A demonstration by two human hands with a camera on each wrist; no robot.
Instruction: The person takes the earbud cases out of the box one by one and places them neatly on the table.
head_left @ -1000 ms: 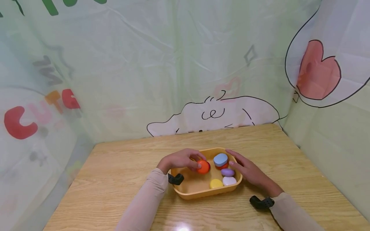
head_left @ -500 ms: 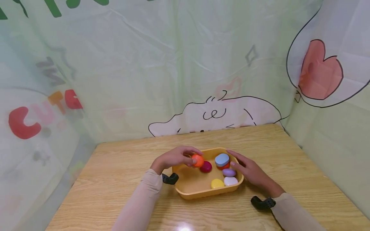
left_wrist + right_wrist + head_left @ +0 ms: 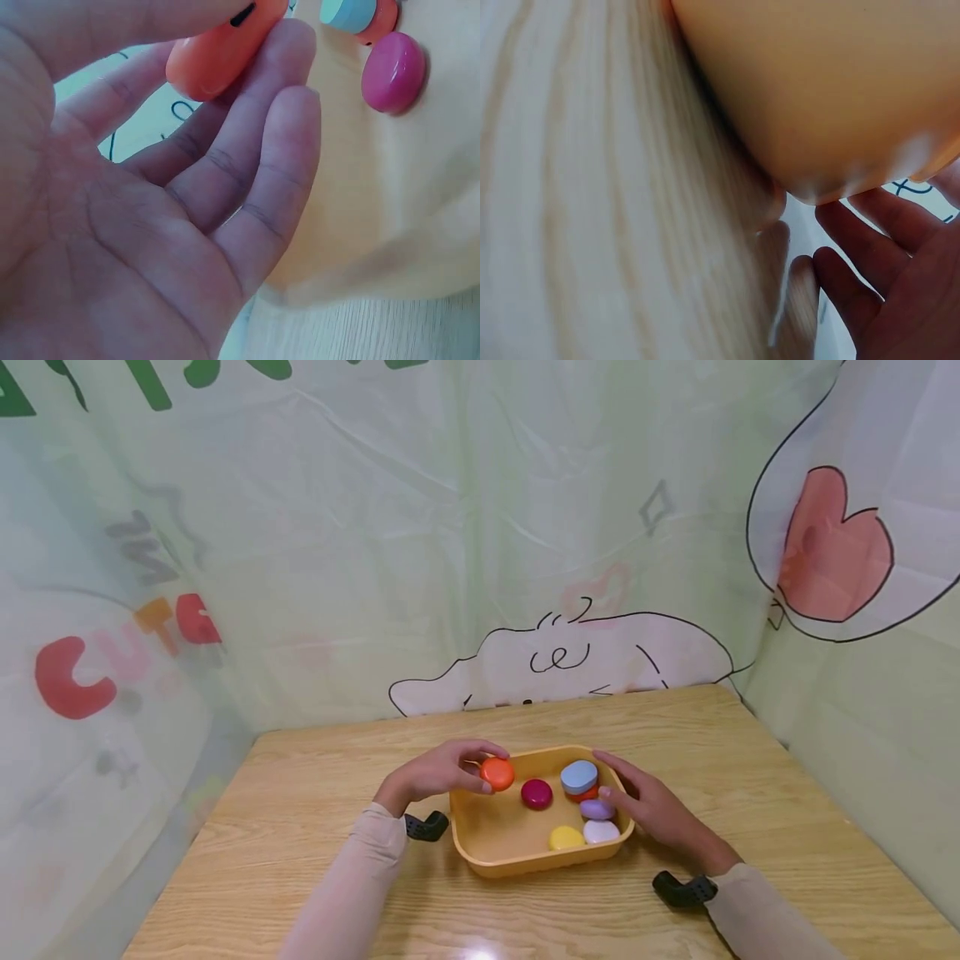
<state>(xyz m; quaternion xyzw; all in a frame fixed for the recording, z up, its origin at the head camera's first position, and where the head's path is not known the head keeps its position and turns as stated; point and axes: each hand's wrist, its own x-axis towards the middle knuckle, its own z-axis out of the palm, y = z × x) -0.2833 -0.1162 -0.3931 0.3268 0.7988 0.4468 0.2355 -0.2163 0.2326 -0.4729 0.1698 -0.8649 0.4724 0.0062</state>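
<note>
Orange disc (image 3: 497,773) pinched in left hand (image 3: 437,772); black marking (image 3: 242,15) only in left-wrist view; right hand (image 3: 652,802) outstretched against tray (image 3: 502,839).

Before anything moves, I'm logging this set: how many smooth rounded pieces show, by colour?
Orange-red smooth rounded pieces: 2 (one in the left hand, one partly hidden)
Blue rounded piece: 1
Magenta rounded piece: 1
Purple rounded piece: 1
White rounded piece: 1
Yellow rounded piece: 1
Total: 7

I see a yellow-orange tray (image 3: 525,865): orange disc (image 3: 497,774) toward ten o'clock, light-blue piece (image 3: 579,775) at one, purple piece (image 3: 596,811) three, yellow piece (image 3: 566,838) five.
</note>
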